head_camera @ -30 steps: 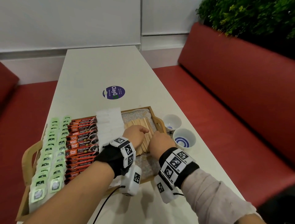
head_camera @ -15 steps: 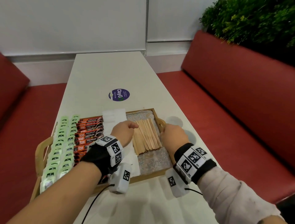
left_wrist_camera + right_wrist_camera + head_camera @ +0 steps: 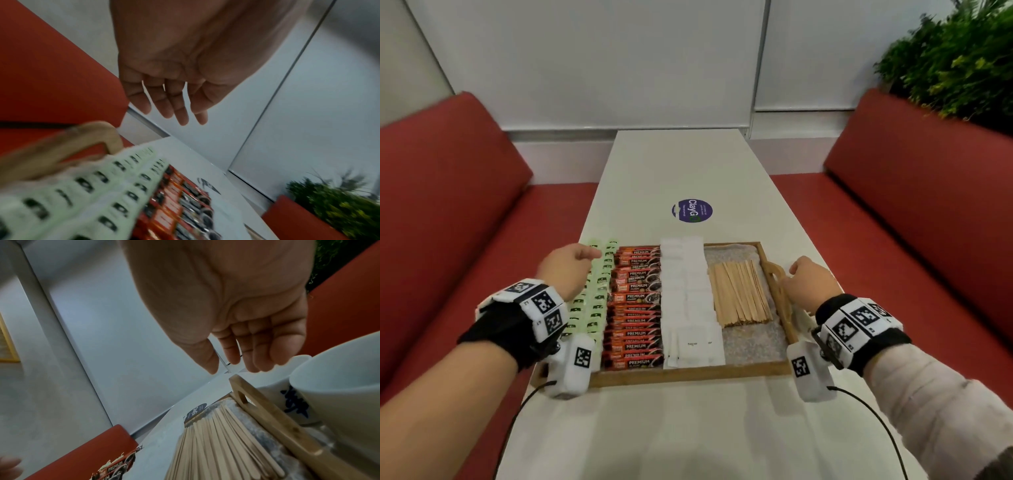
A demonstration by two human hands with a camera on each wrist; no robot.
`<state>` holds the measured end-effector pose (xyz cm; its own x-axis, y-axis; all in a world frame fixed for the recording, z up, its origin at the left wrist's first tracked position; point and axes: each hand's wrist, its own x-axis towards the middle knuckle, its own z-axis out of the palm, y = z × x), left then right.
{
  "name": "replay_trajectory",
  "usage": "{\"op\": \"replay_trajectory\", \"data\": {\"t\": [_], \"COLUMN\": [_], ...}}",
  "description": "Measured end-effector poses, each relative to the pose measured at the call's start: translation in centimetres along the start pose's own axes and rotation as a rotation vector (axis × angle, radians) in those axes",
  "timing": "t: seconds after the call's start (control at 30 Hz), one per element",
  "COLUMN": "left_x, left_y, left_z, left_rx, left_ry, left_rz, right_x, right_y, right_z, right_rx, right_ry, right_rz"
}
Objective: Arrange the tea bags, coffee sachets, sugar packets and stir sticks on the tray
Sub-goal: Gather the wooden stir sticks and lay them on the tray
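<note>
Both hands, left (image 3: 566, 270) and right (image 3: 810, 282), hang loose and empty over the tray (image 3: 688, 375) handles; I'd grab both handles evenly so the sticks (image 3: 739, 294) don't slide.

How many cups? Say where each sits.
2, both right of the tray: near cup by its handle, far cup behind it. Others may be hidden.

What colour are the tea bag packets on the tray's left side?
Pale green with dark printed marks. The tea bag packets show best in the head view.
</note>
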<state>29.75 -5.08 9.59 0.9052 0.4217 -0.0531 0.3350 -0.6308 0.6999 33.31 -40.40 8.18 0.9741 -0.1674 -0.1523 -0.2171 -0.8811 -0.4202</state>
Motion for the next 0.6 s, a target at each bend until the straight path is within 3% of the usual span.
{"op": "replay_trajectory", "data": {"t": [0.17, 0.37, 0.6], "left_x": [1.3, 2.0, 3.3], "left_y": [-4.1, -6.8, -9.0], "left_z": [-2.5, -2.2, -1.1], "left_rx": [0.180, 0.325, 0.134], "left_ry": [0.050, -0.128, -0.142], "left_rz": [-0.142, -0.212, -0.247], "right_x": [1.4, 2.4, 2.7], "right_y": [-0.5, -0.5, -0.6], "right_z": [1.3, 1.8, 2.2], "right_rx": [-0.067, -0.046, -0.267], "right_ry": [-0.053, -0.091, -0.066], "right_rz": [0.005, 0.033, -0.054]}}
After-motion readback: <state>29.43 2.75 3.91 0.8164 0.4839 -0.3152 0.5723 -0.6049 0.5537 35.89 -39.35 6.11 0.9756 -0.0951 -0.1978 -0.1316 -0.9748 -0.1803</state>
